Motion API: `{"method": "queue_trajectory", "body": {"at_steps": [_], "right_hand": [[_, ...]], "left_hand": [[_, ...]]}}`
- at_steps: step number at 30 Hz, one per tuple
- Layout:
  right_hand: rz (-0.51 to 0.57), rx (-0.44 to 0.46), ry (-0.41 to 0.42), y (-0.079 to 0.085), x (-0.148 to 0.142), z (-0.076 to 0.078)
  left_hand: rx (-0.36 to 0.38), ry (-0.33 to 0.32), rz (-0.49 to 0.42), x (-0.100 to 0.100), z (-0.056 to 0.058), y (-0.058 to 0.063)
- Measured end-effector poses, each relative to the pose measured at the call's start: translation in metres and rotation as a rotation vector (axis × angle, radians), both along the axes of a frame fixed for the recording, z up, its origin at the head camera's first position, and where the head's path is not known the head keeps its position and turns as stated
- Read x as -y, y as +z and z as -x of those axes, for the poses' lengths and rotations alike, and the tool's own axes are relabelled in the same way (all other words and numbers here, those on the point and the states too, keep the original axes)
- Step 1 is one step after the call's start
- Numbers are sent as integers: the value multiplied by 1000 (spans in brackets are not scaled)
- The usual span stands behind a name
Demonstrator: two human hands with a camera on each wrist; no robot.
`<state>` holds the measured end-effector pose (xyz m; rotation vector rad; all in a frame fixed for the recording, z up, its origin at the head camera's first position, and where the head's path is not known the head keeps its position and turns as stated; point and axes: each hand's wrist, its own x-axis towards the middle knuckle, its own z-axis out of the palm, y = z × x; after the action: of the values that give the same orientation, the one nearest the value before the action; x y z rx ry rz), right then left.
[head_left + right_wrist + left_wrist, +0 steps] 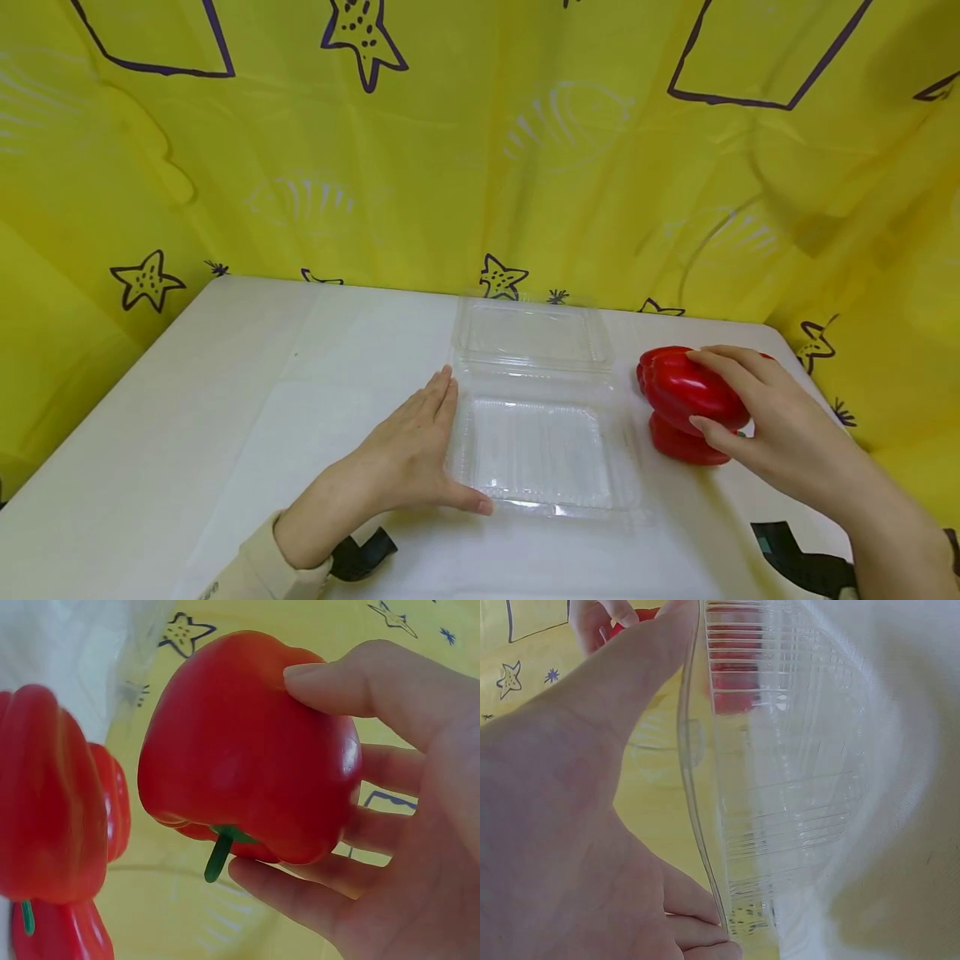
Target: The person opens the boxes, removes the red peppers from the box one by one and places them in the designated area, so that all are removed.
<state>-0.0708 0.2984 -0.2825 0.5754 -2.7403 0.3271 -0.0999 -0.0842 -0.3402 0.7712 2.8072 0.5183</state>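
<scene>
My right hand (783, 429) grips a red bell pepper (693, 390) at the right of the table. In the right wrist view, thumb and fingers lie around this pepper (240, 750), and its green stem points down. More red bell peppers (52, 795) sit close beside it; one lower pepper (686, 443) shows under the held one in the head view. A clear plastic clamshell box (543, 454) lies with its lid (532, 333) folded back. My left hand (397, 462) rests at the box's near left corner, fingers extended along the rim (686, 750).
A white table (315, 433) spreads under everything. Yellow curtain (435, 167) with drawn stars and fish hangs along its back and sides. Black straps (802, 558) show near both wrists.
</scene>
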Motion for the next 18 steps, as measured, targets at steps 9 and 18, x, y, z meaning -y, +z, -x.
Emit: {"method": "queue_trajectory", "body": {"at_steps": [9, 18], "right_hand": [[-75, -42, -20, 1, -12, 0], [-58, 18, -113, -4, -34, -3]], "left_hand": [[0, 4, -1, 1, 0, 0], [10, 0, 4, 1, 0, 0]]}}
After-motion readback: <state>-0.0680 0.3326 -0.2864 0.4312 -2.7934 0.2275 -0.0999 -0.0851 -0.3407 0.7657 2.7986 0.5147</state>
